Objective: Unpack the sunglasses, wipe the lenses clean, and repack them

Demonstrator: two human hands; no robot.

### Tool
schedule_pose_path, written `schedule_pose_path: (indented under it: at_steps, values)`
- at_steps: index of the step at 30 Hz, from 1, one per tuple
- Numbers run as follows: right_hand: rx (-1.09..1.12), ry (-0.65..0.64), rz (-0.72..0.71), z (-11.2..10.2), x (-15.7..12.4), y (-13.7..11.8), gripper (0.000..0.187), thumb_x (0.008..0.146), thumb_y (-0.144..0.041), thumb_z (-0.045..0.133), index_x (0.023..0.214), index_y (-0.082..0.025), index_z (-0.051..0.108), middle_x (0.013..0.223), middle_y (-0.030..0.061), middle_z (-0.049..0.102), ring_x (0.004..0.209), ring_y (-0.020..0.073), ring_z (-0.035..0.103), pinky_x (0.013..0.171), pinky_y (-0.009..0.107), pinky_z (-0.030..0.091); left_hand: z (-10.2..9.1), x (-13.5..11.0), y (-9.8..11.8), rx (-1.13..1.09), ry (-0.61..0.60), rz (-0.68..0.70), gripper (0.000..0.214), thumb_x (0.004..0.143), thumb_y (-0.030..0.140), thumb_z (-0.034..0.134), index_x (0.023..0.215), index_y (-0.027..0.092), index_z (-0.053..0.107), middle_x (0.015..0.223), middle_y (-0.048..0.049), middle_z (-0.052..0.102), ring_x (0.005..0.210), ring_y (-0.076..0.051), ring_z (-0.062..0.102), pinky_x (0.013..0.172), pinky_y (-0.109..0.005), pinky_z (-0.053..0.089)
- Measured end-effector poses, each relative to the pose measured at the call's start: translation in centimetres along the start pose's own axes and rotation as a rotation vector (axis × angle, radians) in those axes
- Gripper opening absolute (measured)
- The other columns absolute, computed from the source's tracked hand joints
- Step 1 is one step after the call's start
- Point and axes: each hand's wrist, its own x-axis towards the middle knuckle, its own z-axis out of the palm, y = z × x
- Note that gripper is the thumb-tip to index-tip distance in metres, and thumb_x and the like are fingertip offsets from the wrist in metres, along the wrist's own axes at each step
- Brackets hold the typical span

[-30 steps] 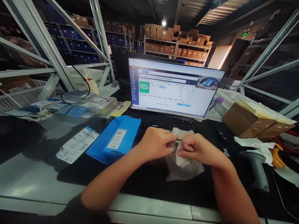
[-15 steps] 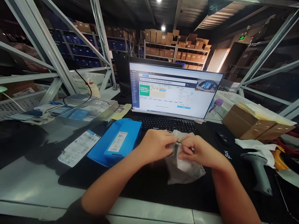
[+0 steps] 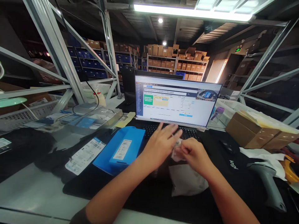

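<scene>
My right hand (image 3: 197, 157) pinches a small, crumpled, whitish see-through packet (image 3: 177, 154); what is inside it I cannot make out. Just left of it, my left hand (image 3: 162, 144) has its fingers stretched out and spread, slightly blurred, close to the packet's top. Below both hands a pale, translucent bag (image 3: 187, 182) lies on the black desk mat (image 3: 149, 196). To the left of my left forearm lies a blue folded box (image 3: 134, 140) bearing a white label, with a printed label sheet (image 3: 85, 155) beside it.
A monitor (image 3: 173, 109) stands behind a black keyboard (image 3: 189, 133). On the right are a mouse (image 3: 226, 146), a grey barcode scanner (image 3: 267, 183) and a cardboard box (image 3: 247, 130). A grey tray (image 3: 105, 119) of papers sits at the left.
Both hands were together at the pale bag's top; now the bag lies on the mat, apart from them. The small packet shows in my right hand, and my left fingers have spread. The view has tilted up.
</scene>
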Motion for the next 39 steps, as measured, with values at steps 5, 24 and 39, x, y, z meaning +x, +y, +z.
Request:
schedule_pose_path:
  at_steps: [5, 24, 39]
  values:
    - [0.404, 0.301, 0.303, -1.3, 0.4, 1.4, 0.048, 0.085, -0.042, 0.063, 0.060, -0.024, 0.026, 0.051, -0.0083, 0.030, 0.048, 0.0093, 0.027, 0.048, 0.023, 0.025, 0.4, -0.7, 1.3, -0.128, 0.118, -0.449, 0.068, 0.076, 0.012, 0.064, 0.139, 0.015, 0.036, 0.135, -0.0195, 0.051, 0.129, -0.033, 0.051, 0.103, -0.052, 0.049]
    - [0.146, 0.409, 0.231, -2.0, -1.4, -2.0, 0.051, 0.085, -0.037, 0.066, 0.056, -0.022, 0.027, 0.049, -0.0061, 0.031, 0.047, 0.0094, 0.029, 0.046, 0.025, 0.021, 3.2, -0.6, 2.9, -0.205, 0.152, -0.207, 0.032, 0.079, 0.010, 0.059, 0.108, 0.022, 0.059, 0.120, -0.0093, 0.061, 0.108, -0.024, 0.061, 0.090, -0.038, 0.056]
    - [0.990, 0.524, 0.464, 1.6, -0.2, -2.2, 0.054, 0.061, -0.030, 0.085, 0.053, -0.022, 0.032, 0.050, -0.0067, 0.040, 0.050, 0.0093, 0.035, 0.048, 0.023, 0.030, 4.2, -1.3, 3.0, 0.072, 0.450, 0.010, 0.017, 0.086, 0.026, 0.067, 0.099, 0.015, 0.063, 0.088, -0.0109, 0.073, 0.085, -0.024, 0.071, 0.072, -0.033, 0.058]
